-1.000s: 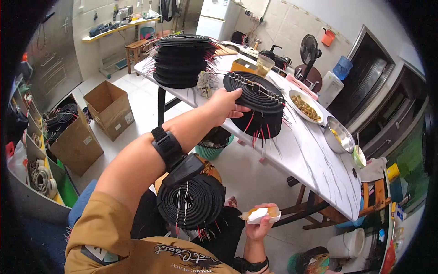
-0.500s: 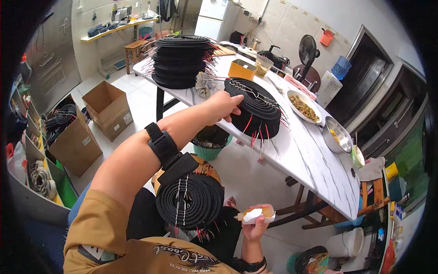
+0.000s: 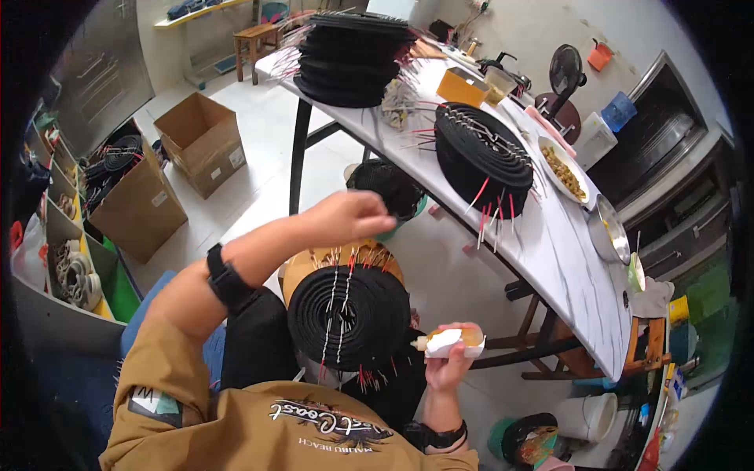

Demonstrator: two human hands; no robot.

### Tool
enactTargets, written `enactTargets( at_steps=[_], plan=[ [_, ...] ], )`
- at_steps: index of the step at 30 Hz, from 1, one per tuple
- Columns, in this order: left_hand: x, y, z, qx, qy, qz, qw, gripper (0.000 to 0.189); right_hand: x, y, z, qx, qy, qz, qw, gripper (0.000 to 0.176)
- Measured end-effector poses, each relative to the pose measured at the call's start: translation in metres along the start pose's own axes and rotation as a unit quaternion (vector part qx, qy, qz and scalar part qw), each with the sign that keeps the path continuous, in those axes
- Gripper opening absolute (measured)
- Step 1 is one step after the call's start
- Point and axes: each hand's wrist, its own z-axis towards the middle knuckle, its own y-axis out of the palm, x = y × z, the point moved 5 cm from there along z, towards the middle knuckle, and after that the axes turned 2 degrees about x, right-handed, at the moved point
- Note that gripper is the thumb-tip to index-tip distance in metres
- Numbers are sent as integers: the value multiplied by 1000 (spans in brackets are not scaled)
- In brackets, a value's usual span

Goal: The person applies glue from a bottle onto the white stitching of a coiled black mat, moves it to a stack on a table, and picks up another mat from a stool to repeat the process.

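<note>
My left hand (image 3: 353, 216), slightly blurred, hangs in the air above the round wooden stool (image 3: 302, 263), fingers curled together; anything in them is too small to tell. Below it, a coil of black strap (image 3: 349, 318) lies on the stool, with white strands across its top and red and white wire ends at its edges. My right hand (image 3: 448, 369) is wrapped round a small bottle (image 3: 471, 337) of amber liquid with a white wrap, its nozzle pointing left toward the coil. On the table, a similar coil stack (image 3: 483, 157) stands near the edge.
The marble-patterned table (image 3: 565, 290) slants across the right, holding a taller black stack (image 3: 353, 59), a yellow box (image 3: 462, 86), a food plate (image 3: 561, 169) and a metal bowl (image 3: 609, 228). A bin (image 3: 385, 188) is under its edge. Cardboard boxes (image 3: 200, 141) stand left.
My left hand has moved away from the coil stack on the table, back toward my body. My right hand still holds the bottle. The view has shifted downward.
</note>
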Motion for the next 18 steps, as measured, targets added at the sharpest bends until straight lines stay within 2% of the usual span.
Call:
enactTargets(
  at_steps=[1,3,4,6,7,9,10,14,18],
  plan=[
    [-19,2,-13,5,15,53,998,30,3,3,2,2,-8,-15,1000,51],
    [-61,4,-40,33,-37,96,994,27,8,16,5,-2,-1,-12,1000,49],
    [-78,10,-49,27,-51,89,994,27,12,20,7,-12,10,-14,1000,48],
    [-104,12,-72,109,-56,85,989,29,18,32,10,-13,36,-15,999,46],
    [-113,18,-82,101,-71,77,989,29,23,35,11,-4,45,-16,999,46],
    [-112,23,-98,148,15,107,983,39,34,43,14,-2,39,-45,998,43],
    [-115,26,-103,135,-20,99,986,46,37,49,16,-10,38,-67,997,43],
    [-120,34,-114,153,-15,103,983,55,51,66,25,-56,32,-151,986,42],
    [-120,30,-116,187,-74,92,975,61,69,84,31,-64,47,-192,978,43]
  ],
)
